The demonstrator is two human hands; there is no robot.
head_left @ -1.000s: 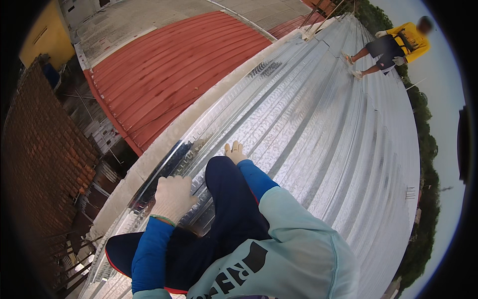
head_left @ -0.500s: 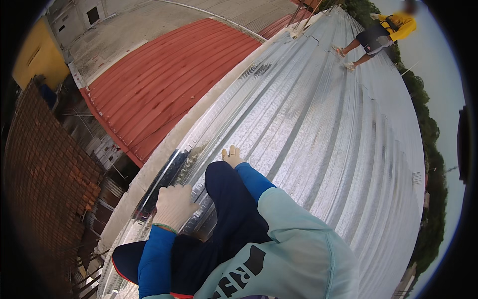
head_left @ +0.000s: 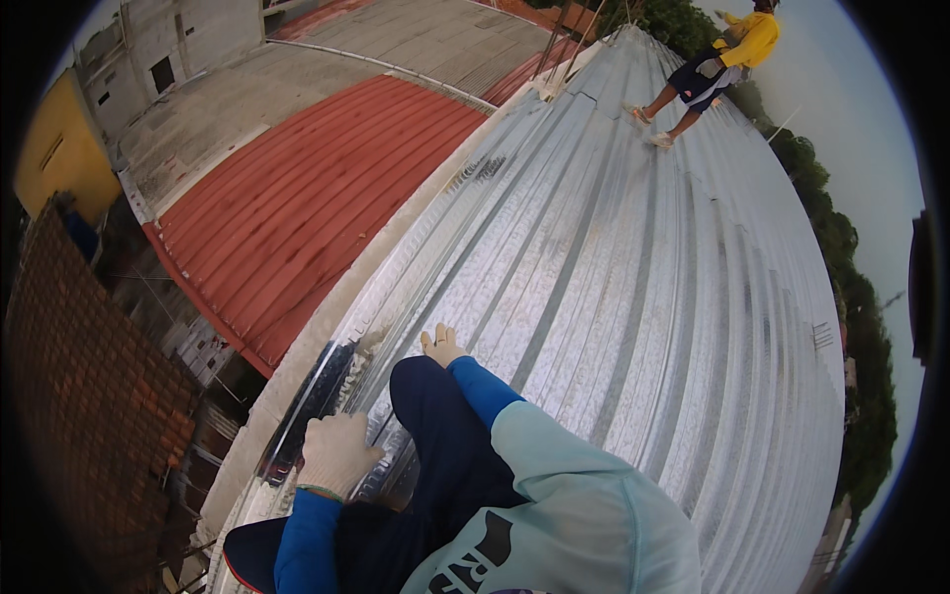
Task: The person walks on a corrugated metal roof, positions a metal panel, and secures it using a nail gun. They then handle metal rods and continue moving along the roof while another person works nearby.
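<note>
Shiny roof [head_left: 604, 297] sits under the spread right hand [head_left: 442, 346]; I can't tell if the left hand [head_left: 336, 453] holds anything.

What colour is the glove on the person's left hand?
The glove is off-white, with a greenish cuff edge, best seen in the head view.

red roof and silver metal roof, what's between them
In the head view, a pale ledge runs between the red roof and the silver metal roof.
</note>
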